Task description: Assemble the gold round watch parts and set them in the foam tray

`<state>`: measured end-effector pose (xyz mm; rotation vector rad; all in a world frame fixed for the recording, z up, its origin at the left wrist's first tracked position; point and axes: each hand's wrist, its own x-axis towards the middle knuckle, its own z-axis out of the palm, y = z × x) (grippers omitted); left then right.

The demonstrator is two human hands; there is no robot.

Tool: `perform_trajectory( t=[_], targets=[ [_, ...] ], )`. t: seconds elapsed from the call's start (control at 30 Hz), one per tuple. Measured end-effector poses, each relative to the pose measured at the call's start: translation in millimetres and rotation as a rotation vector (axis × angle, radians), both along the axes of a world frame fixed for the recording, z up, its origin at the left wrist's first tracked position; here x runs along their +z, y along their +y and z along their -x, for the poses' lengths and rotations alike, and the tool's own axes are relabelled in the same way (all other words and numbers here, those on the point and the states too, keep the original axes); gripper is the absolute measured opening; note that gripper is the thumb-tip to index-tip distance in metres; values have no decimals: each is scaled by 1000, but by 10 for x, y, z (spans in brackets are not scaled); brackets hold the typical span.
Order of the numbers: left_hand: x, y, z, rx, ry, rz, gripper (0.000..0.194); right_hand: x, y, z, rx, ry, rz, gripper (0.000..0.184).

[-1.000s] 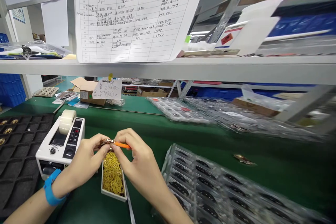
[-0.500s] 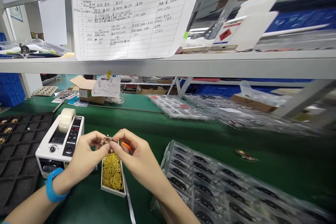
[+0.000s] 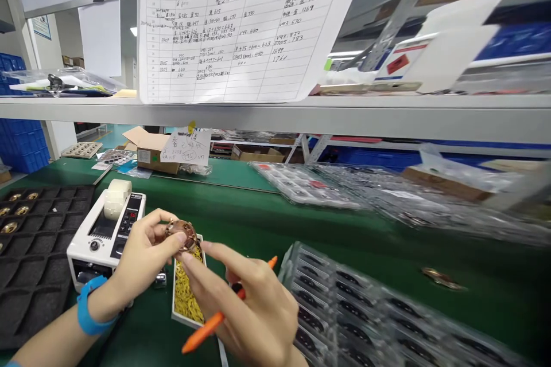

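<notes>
My left hand (image 3: 148, 252) pinches a round, copper-coloured watch case (image 3: 183, 234) between thumb and fingers, above the box. My right hand (image 3: 253, 304) has an orange pen-like tool (image 3: 204, 331) lodged across its fingers. Its index finger and thumb reach toward the lower right edge of the watch case; whether they touch it I cannot tell. Beneath both hands stands a narrow white box (image 3: 188, 320) filled with small yellow rings (image 3: 185, 292), partly hidden by the hands.
Left of my hands stand a white tape dispenser (image 3: 80, 243) and a black compartment tray (image 3: 38, 266) with several gold parts. Clear trays (image 3: 340, 275) of black pieces lie at the right, near a loose metallic part (image 3: 443, 279). A shelf edge (image 3: 258, 114) crosses above.
My right hand has drawn away from its two-handed hold on the watch case, moving down and right. The orange tool now shows at length, and the watch case's flat face has turned into view.
</notes>
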<state>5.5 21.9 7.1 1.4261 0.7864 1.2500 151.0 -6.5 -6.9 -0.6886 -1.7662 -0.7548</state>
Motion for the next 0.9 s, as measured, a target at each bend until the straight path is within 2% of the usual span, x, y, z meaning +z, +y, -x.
perform_trajectory(
  t=[0.1,0.23,0.37,0.53,0.9],
  targets=[
    [16,-87,-15,-56,-63,64,23,-8,66,-4,-31,27,-3,18],
    [21,-176,-46,-77,-62,58,21,9,114,-40,40,74,15,20],
    [-30,-228,-74,-26,28,-5,31,6,114,-63,55,57,5,21],
    [-91,-253,-87,67,117,-135,29,5,132,-77,53,36,-15,20],
    [-122,-259,-109,161,247,-289,29,-30,157,-124,17,-80,-110,17]
  ],
)
